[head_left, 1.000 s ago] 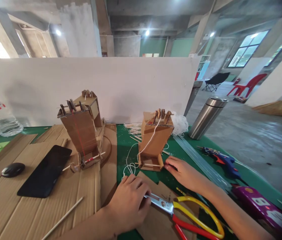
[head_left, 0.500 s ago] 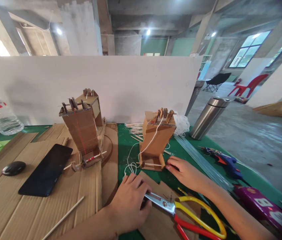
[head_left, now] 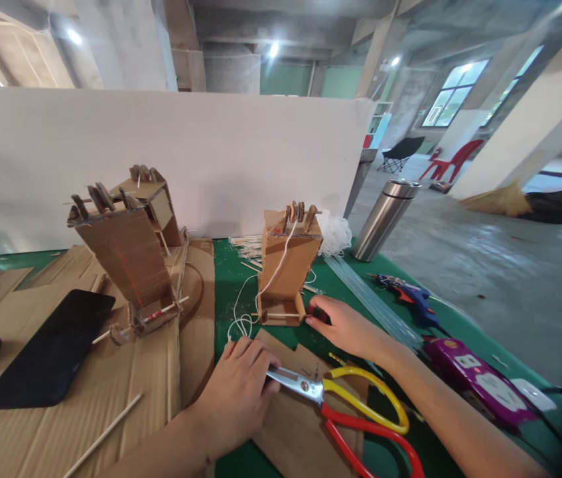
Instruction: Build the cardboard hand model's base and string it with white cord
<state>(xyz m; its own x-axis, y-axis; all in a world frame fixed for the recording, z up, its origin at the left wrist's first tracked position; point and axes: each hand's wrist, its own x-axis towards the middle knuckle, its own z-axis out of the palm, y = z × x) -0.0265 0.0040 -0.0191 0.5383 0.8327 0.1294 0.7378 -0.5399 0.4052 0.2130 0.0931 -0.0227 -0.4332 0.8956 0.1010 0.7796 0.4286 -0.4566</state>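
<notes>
In the head view a small cardboard model stands upright on the green table, with cardboard discs at its top and a white string running down its front. A thin wooden stick crosses its base. My right hand is at the base's right side, thumb and forefinger closed around the stick's end, which they largely hide. My left hand rests in front of the model, fingers bent over the blades of scissors with one yellow and one red handle; the blade tips are hidden beneath it.
Left, cardboard sheets carry a second model, a black phone and a loose stick. A steel flask, clear glue sticks, a blue glue gun and a purple object lie right. A white board stands behind.
The camera view has turned to the right, so everything sits further left in the picture. Both hands keep about the same places relative to the model and the scissors.
</notes>
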